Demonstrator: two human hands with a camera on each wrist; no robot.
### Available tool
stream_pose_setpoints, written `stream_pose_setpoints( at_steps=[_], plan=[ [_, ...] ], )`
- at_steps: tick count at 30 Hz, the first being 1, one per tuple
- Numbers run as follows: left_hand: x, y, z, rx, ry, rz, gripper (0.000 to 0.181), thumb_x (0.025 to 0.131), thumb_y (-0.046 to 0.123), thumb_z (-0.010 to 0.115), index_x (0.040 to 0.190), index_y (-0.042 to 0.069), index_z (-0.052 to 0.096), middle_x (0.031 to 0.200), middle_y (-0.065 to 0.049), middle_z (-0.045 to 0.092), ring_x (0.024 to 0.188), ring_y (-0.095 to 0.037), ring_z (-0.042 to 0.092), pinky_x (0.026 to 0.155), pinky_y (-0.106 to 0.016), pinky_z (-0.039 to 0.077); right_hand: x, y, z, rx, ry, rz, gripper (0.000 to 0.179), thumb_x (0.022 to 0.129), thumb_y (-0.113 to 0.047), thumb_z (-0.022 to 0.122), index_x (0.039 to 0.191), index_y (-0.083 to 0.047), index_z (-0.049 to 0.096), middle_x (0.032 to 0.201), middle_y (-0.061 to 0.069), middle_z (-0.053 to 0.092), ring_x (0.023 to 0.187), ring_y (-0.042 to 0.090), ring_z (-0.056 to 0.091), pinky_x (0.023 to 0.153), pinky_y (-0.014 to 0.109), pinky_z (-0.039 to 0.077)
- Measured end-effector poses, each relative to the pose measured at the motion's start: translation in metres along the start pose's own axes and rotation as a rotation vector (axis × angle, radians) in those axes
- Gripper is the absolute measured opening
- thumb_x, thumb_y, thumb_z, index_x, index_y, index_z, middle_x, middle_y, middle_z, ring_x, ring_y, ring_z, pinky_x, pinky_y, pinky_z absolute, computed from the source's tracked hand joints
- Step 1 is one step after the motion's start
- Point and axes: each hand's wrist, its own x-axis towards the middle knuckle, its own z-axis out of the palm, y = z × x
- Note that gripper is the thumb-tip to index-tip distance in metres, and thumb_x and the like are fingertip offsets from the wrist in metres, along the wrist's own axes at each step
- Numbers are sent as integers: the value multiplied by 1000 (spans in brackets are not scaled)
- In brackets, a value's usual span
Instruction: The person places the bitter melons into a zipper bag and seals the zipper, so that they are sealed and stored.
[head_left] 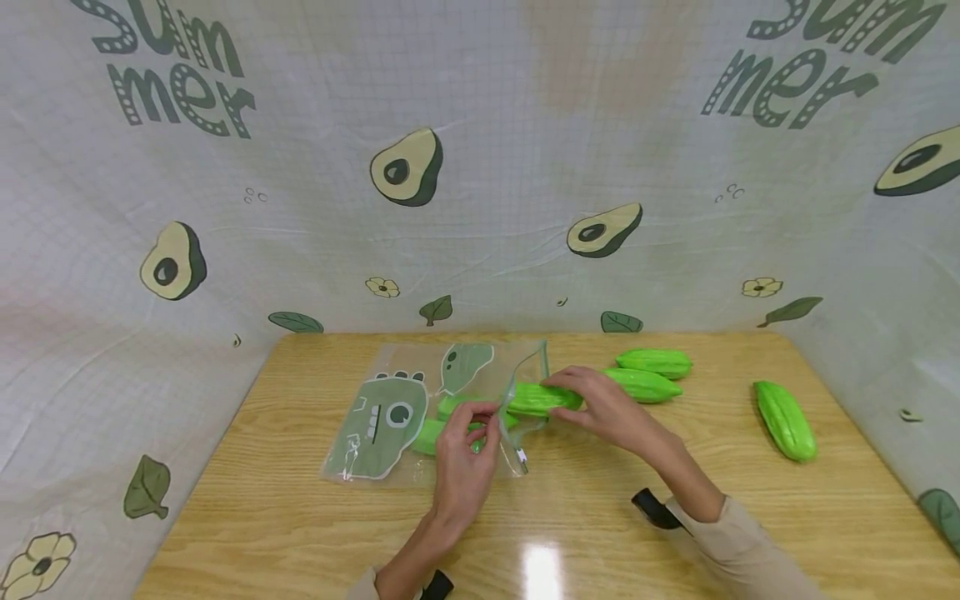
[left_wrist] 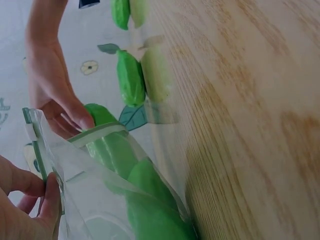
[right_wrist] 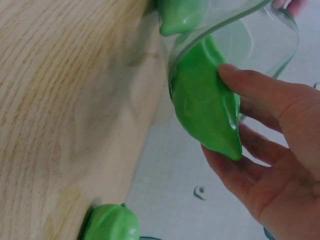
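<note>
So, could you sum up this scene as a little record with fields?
Left hand: pinches the edge of the clear printed bag
Right hand: holds a ribbed green fruit, partly in the bag's mouth
Bag: on the wooden table, mouth open
Also inside: at least one more fruit
Outside: far fruit, nearer fruit close by it, lone fruit off to the right

Head view: high, farthest back, facing forward and down; covers tabletop [head_left: 300, 533], left hand [head_left: 463, 462], right hand [head_left: 609, 408], patterned cloth [head_left: 495, 275]. Left-wrist view: close, low, rolled sideways, facing across clear bag [head_left: 386, 425] to right hand. Right-wrist view: close, rolled oppositely, facing green vegetable [right_wrist: 205, 100]. Wrist views share bag's mouth.
</note>
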Motion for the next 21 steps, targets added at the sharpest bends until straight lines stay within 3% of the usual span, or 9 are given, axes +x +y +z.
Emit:
stream_pose_setpoints(
  at_steps=[9, 21],
  plan=[
    [0, -1, 1, 4, 7, 34, 15, 95, -9, 65, 105, 0, 69, 105, -9, 67, 99, -26, 67, 82, -31, 63, 5, -2, 5, 28, -20, -19, 37, 90, -14, 81, 123, -1, 71, 117, 13, 71, 105, 29, 68, 88, 46, 59],
    [-1, 0, 0, 4, -3, 31, 13, 96, -7, 64, 106, 1, 68, 105, -8, 66, 100, -25, 66, 84, -33, 62, 9, -3, 12, 51, -34, -41, 36, 91, -16, 80, 122, -2, 71, 114, 11, 71, 99, 24, 69, 81, 39, 60]
  ],
)
